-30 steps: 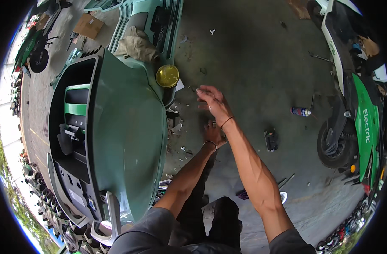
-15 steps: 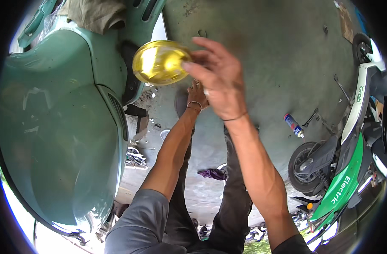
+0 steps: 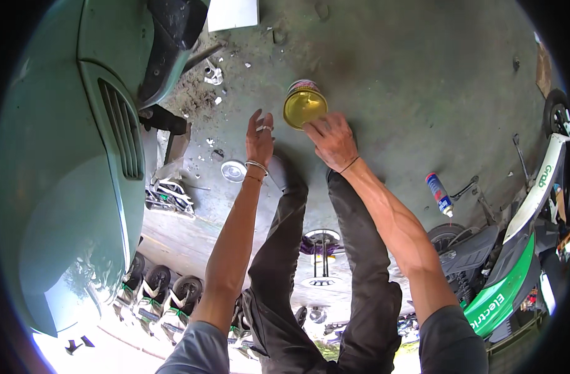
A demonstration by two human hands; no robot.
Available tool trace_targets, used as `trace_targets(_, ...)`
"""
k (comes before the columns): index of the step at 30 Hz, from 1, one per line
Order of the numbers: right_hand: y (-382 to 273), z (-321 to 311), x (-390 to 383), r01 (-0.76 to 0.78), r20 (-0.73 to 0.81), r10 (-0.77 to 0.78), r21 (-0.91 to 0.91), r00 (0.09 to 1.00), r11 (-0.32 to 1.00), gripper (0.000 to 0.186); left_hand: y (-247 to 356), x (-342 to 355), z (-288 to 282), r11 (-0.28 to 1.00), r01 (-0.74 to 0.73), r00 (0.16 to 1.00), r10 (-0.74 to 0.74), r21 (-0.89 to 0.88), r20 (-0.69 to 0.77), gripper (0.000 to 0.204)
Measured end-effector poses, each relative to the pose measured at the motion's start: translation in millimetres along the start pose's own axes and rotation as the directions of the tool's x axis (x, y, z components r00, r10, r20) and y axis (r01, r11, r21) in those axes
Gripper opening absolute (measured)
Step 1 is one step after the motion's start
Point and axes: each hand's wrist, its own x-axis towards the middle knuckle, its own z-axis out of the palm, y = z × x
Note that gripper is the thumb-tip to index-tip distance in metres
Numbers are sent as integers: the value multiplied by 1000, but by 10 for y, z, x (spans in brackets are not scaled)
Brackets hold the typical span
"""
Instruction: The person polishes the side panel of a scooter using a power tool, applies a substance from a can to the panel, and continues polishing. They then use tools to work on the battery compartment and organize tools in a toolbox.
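Observation:
A round tin (image 3: 305,107) with a printed band round its side turns its shiny gold end toward me. At its lower right rim, the fingers of my right hand (image 3: 333,140) are bent together and grip the edge. I cannot tell whether the gold face is a lid or the tin's inside. To the left and slightly lower, my left hand (image 3: 260,138) is held apart from the tin, fingers parted and holding nothing; a ring and a bracelet show on it.
A green vehicle body (image 3: 60,156) fills the left side. Beside my left forearm lies a round white disc (image 3: 233,171). At right are a spray can (image 3: 439,193) and a green and white scooter (image 3: 503,287). A white panel (image 3: 233,14) and floor debris (image 3: 204,100) are farther off.
The tin has gone from high up at the left to lower and farther right, together with my right hand. My left hand has moved left, out from beneath the right. My view has shifted rightward.

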Motion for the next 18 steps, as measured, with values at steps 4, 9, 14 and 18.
trace_targets(4, 169, 202, -147, 44, 88, -38, -64, 995, 997, 49, 29, -35, 160, 944, -300, 954, 294, 141, 62, 44)
trace_targets(9, 215, 253, -94, -10, 108, 3, 64, 994, 998, 46, -96, 2, 358, 918, -277, 955, 296, 285, -25, 40)
trace_targets(14, 335, 397, 316, -526, -187, 553, 176, 812, 832, 36, 11, 60, 614, 915, -307, 911, 362, 263, -196, 33)
trace_targets(18, 289, 880, 600, -769, -202, 807, 246, 555, 590, 42, 76, 307, 807, 961, -182, 914, 243, 209, -324, 40)
